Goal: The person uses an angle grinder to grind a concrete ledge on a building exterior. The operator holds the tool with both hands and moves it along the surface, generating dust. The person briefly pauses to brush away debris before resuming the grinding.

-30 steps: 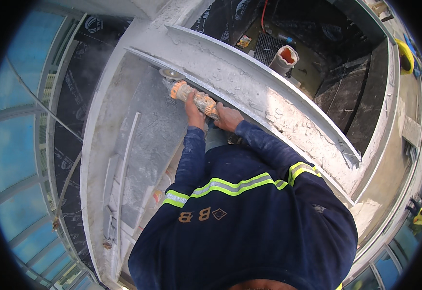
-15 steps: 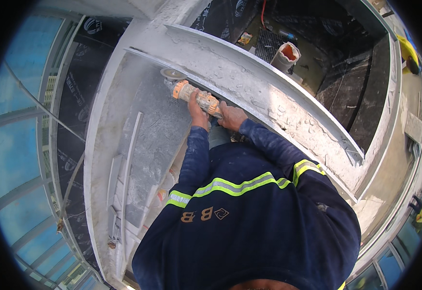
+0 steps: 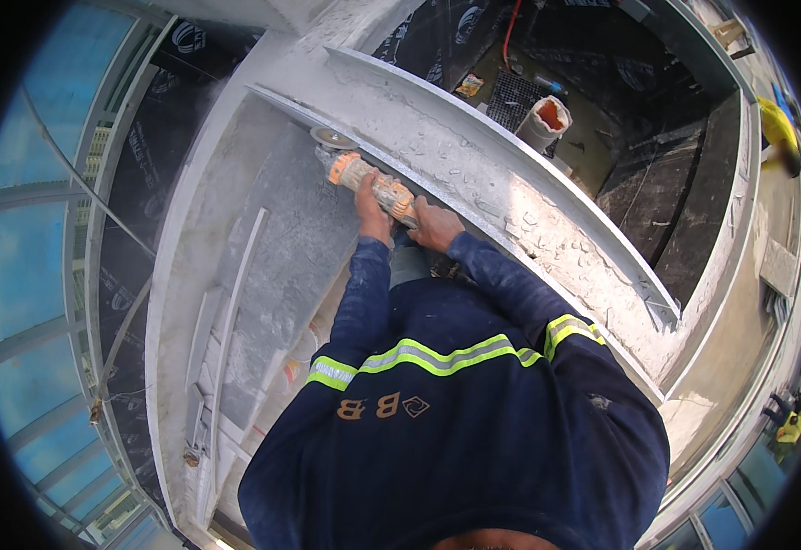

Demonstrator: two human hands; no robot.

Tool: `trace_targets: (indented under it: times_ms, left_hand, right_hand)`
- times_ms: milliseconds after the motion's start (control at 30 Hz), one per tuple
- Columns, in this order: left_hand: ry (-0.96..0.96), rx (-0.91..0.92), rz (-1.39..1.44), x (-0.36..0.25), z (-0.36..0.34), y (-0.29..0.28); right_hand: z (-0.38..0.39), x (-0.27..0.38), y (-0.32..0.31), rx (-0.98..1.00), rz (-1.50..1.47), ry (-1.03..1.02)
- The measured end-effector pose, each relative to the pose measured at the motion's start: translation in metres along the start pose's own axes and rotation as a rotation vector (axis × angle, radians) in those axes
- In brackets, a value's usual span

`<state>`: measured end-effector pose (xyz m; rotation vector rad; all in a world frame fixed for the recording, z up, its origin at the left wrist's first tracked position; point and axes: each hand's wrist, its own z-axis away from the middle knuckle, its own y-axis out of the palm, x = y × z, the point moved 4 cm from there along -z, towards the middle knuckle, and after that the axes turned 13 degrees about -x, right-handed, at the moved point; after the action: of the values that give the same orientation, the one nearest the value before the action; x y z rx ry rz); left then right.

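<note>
An orange, dust-covered angle grinder (image 3: 368,186) is held in both my hands, its round disc (image 3: 334,138) at the far left end. The disc lies close against a metal strip (image 3: 391,170) that runs along the foot of a rough concrete ledge (image 3: 510,192). My left hand (image 3: 372,213) wraps round the middle of the grinder's body. At its rear end, my right hand (image 3: 435,225) grips the handle part. Pale dust hangs about the disc. Whether the disc touches the strip I cannot tell.
A grey slab (image 3: 281,211) spreads left of the grinder, with long metal strips (image 3: 235,302) lying on it. Beyond the ledge is a dark-lined pit (image 3: 657,156) with an upright pipe (image 3: 543,124). Glass panels (image 3: 29,275) stand at the left. Another person (image 3: 791,426) is at the far right.
The whole view has shifted slightly. Both hands keep their hold on the grinder, and its disc stays beside the metal strip.
</note>
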<state>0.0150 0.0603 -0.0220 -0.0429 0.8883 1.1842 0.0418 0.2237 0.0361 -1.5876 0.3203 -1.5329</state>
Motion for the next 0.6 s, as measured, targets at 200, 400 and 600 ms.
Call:
trace_targets:
  times_ms: [200, 400, 600]
  left_hand:
    - [-0.001, -0.008, -0.017, 0.006, 0.015, -0.003]
    - [0.009, 0.018, 0.025, 0.007, 0.017, -0.004]
    - [0.019, 0.016, 0.032, 0.005, 0.005, -0.001]
  right_hand:
    - [0.012, -0.006, -0.003, 0.018, 0.009, 0.008]
    - [0.014, -0.006, -0.003, 0.001, 0.023, -0.007]
    - [0.002, -0.006, 0.002, -0.009, 0.003, -0.014]
